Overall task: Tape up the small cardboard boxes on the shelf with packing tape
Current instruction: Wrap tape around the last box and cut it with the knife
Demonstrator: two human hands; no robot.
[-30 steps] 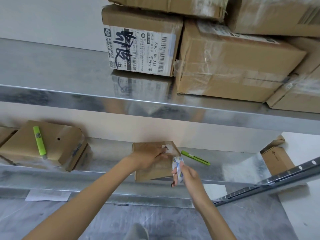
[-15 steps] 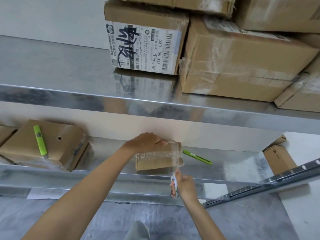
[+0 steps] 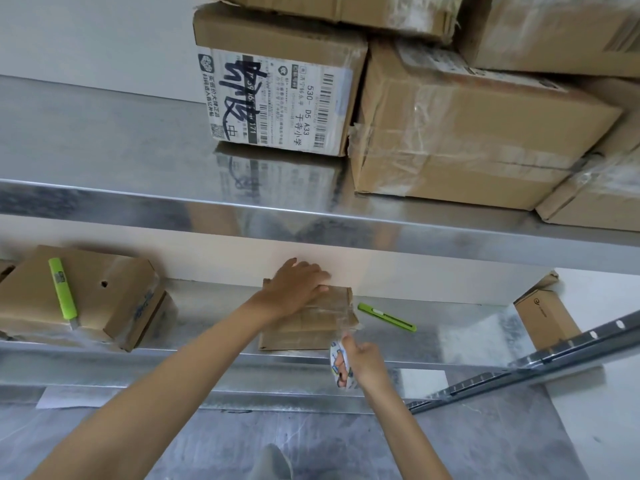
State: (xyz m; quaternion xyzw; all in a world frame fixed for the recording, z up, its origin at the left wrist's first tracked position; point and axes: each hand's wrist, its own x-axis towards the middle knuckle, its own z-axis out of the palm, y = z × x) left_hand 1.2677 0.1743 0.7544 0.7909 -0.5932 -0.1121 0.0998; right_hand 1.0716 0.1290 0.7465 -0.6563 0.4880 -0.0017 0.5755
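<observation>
Your left hand (image 3: 297, 286) is pressing flat-fingered on the small brown cardboard box (image 3: 313, 327); your right hand (image 3: 365, 363) is gripping the clear tape roll (image 3: 337, 355), with a green plastic cutter (image 3: 386, 317) lying beside.

Brown box (image 3: 308, 320) – lime-green cutter (image 3: 386, 317) – silver shelf (image 3: 207, 317).

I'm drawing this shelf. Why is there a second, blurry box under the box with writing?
Head view: the upper shelf is shiny metal, so it mirrors the labelled box; that is a reflection. Same head view: the clear tape on the small box glints too.
</observation>
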